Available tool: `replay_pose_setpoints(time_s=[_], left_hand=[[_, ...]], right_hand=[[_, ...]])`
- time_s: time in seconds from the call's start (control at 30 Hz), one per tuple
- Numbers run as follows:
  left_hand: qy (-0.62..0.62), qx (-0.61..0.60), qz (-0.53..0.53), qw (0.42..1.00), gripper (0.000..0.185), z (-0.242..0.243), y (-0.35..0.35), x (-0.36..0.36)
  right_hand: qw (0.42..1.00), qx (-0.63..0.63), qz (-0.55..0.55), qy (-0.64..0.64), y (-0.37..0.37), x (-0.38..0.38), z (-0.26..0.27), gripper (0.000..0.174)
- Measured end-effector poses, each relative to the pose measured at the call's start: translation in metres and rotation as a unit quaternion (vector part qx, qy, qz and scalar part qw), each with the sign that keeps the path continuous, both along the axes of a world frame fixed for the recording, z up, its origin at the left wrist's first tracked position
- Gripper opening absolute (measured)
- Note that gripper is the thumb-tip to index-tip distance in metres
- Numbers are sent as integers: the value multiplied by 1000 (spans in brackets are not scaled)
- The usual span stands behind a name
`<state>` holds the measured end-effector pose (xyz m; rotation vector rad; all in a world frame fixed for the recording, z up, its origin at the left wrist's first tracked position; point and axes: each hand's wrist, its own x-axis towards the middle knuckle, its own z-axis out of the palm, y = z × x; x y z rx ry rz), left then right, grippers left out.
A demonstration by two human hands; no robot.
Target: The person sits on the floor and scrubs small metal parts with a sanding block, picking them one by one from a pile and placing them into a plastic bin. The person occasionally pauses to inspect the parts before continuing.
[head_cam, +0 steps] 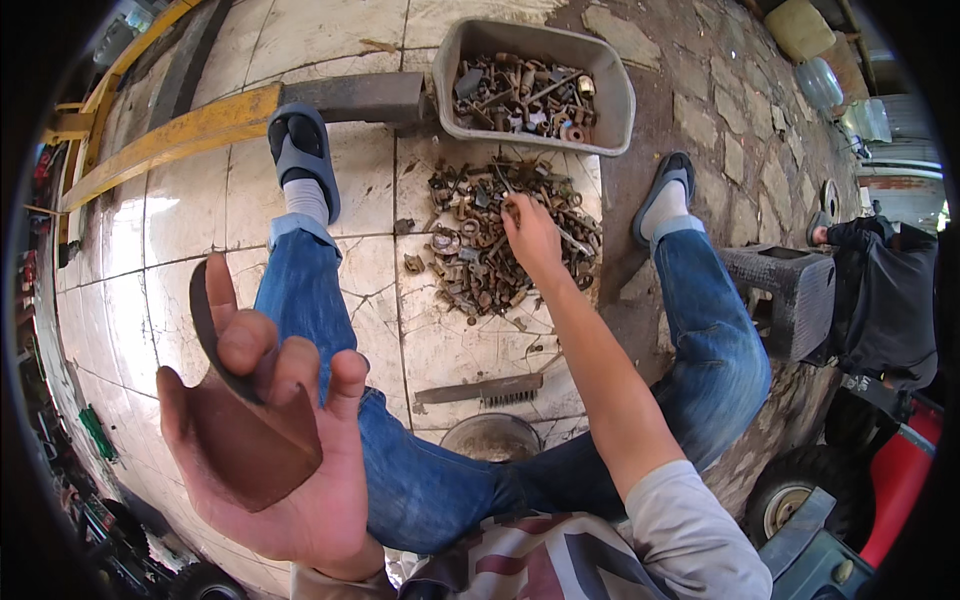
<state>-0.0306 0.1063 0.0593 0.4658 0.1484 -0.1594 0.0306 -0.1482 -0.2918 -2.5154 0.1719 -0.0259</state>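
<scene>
My left hand (274,442) is raised at the lower left, palm up. A curled piece of brown sandpaper (247,450) rests across the palm and bends up between its fingers. My right hand (534,234) reaches down into a loose heap of rusty bolts, nuts and small metal parts (480,277) on the tiles. Its fingertips are among the pieces, and whether they grip one cannot be told. Beyond the heap stands a grey plastic tub (622,112) holding more bolts, nuts and washers. A wire brush (480,391) lies on the floor nearer to me, bristles towards my body.
A round metal container (491,436) sits partly hidden between my legs. Left of the tub lies a yellow and black metal beam (187,142). To the right are a dark plastic stool (787,300), a person in dark clothes (889,292) and a wheel (787,506).
</scene>
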Motion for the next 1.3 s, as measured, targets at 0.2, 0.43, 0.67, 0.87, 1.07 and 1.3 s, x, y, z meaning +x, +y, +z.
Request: replay_pose_setpoints(time_s=[0.2, 0.43, 0.67, 0.87, 1.07, 1.3], left_hand=[[49, -39, 16, 998, 62, -3, -6, 3], [117, -34, 61, 991, 63, 5, -20, 3], [30, 1, 6, 1000, 55, -2, -12, 3], [32, -9, 9, 999, 54, -3, -15, -1], [57, 26, 20, 998, 53, 3, -21, -1], [72, 16, 28, 997, 54, 3, -18, -5]], right_hand=[[983, -173, 23, 56, 38, 30, -10, 41], [979, -197, 21, 40, 42, 31, -21, 32], [990, -86, -1, 111, 37, 36, -12, 19], [965, 99, 108, 218, -9, 78, 44, 29], [874, 163, 266, 372, -48, 114, 140, 34], [970, 141, 114, 160, -47, 125, 215, 38]])
